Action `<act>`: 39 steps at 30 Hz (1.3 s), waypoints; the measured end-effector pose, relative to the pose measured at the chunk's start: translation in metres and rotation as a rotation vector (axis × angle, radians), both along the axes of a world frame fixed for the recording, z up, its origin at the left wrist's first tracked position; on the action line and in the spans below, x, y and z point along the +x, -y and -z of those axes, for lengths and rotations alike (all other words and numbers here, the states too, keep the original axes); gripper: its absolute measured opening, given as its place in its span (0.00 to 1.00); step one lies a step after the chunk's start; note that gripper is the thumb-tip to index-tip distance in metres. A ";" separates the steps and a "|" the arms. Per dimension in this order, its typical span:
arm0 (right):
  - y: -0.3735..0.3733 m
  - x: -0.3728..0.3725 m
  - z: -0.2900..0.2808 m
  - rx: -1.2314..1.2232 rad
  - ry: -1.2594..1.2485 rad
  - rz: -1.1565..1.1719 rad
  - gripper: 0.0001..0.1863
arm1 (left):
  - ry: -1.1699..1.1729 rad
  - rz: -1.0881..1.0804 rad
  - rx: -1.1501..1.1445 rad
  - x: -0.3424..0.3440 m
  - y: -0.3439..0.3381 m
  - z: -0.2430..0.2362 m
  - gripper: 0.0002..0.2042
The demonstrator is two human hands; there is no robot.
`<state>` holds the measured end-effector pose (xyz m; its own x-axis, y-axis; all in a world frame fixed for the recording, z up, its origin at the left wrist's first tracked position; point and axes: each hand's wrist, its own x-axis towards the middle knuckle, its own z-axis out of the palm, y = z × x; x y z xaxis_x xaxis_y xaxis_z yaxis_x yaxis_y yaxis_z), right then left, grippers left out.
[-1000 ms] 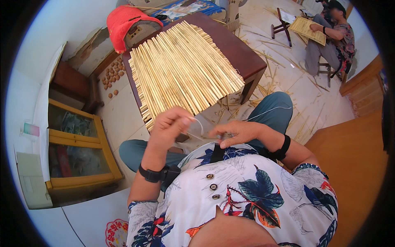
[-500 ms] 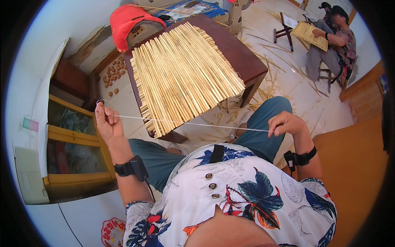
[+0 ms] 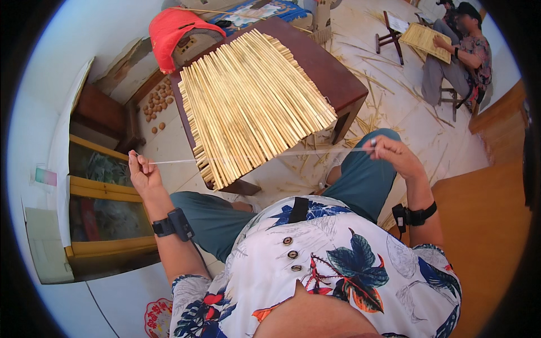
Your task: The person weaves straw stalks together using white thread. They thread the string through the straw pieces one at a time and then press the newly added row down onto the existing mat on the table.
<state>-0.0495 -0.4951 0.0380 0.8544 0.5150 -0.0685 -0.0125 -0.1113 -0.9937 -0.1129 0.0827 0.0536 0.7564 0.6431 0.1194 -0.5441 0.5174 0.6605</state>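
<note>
Stalk mat (image 3: 253, 107), a broad sheet of straw-yellow rods laid side by side, rests on a dark red bench (image 3: 341, 76) in front of the seated wearer, its near end reaching past the bench's near edge. At the upper right, a seated co-worker (image 3: 470, 65) holds a smaller pale panel (image 3: 426, 41). Loose stalks (image 3: 372, 81) litter the tiled floor between them.

The wearer's two hands are raised wide apart on either side of the mat's near end, neither touching it. The left hand (image 3: 147, 176), beyond the mat's left side, has thumb and fingers drawn together, pinching one end of a thread. The right hand (image 3: 396, 158), above the right knee, also appears pinched on it. Between them the white thread (image 3: 173, 161), thinnest of all, spans almost level, blurred toward the right.

As for progress, the rods look already gathered into one sheet, but their ends are ragged and seem not yet evened. No join between thread and mat can be seen; how much binding is finished cannot be told.
</note>
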 end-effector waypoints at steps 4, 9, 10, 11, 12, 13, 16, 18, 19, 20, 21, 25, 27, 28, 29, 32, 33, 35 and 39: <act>0.010 0.015 0.010 -0.062 0.052 0.102 0.11 | -0.043 0.036 0.005 -0.004 -0.010 0.013 0.05; 0.010 0.024 0.001 -0.016 0.052 0.320 0.08 | -0.010 0.105 -0.053 -0.006 -0.016 0.023 0.06; 0.013 0.027 0.002 -0.015 0.048 0.329 0.08 | -0.012 0.095 -0.042 -0.006 -0.014 0.022 0.06; 0.016 0.029 0.003 0.012 0.049 0.400 0.07 | -0.012 0.100 -0.062 -0.005 -0.011 0.021 0.06; 0.019 0.031 0.005 0.039 0.049 0.470 0.05 | -0.016 0.106 -0.060 -0.003 -0.010 0.021 0.06; 0.023 0.034 0.007 0.039 0.046 0.473 0.05 | -0.021 0.106 -0.066 -0.003 -0.009 0.022 0.06; 0.035 0.041 0.013 0.052 0.053 0.506 0.03 | -0.037 0.107 -0.058 -0.001 -0.007 0.025 0.05; 0.039 0.044 0.017 0.270 0.020 0.540 0.03 | -0.047 0.108 -0.046 0.000 -0.005 0.027 0.05; 0.036 0.044 0.017 0.268 0.015 0.541 0.03 | -0.053 0.135 -0.052 -0.001 -0.004 0.029 0.05; 0.030 0.043 0.017 0.469 0.004 0.567 0.03 | -0.058 0.162 -0.059 -0.001 -0.004 0.030 0.05; 0.025 0.043 0.017 0.670 -0.007 0.591 0.03 | -0.064 0.163 -0.059 -0.001 -0.003 0.032 0.05; 0.027 0.055 0.009 0.904 -0.088 0.667 0.02 | -0.136 0.196 -0.003 0.008 0.017 0.044 0.06; 0.052 0.074 0.013 1.097 -0.032 0.615 0.04 | -0.155 0.255 0.142 0.002 0.012 0.050 0.08; 0.074 0.083 0.017 1.180 0.011 0.629 0.07 | -0.163 0.263 0.142 0.005 0.022 0.045 0.08; 0.090 0.084 -0.002 1.318 -0.038 0.486 0.06 | -0.269 0.128 0.233 0.011 0.044 0.035 0.11; 0.124 0.094 -0.019 1.417 0.131 0.685 0.08 | -0.443 -0.036 0.574 0.018 0.066 0.027 0.18; 0.130 0.093 -0.021 1.307 0.239 0.685 0.09 | -0.509 -0.050 0.817 0.021 0.068 0.028 0.21; 0.119 0.090 -0.032 1.065 0.357 0.654 0.08 | -0.481 0.016 1.156 0.029 0.076 0.027 0.24; 0.017 0.094 -0.002 0.254 0.464 0.656 0.08 | -0.414 0.202 1.806 0.051 0.106 0.023 0.27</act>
<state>0.0442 -0.5126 0.0395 0.8989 -0.1431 0.4142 0.4190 0.0036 -0.9080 -0.0618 -0.0228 0.0301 0.9512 -0.1278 0.2807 -0.2529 -0.8441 0.4727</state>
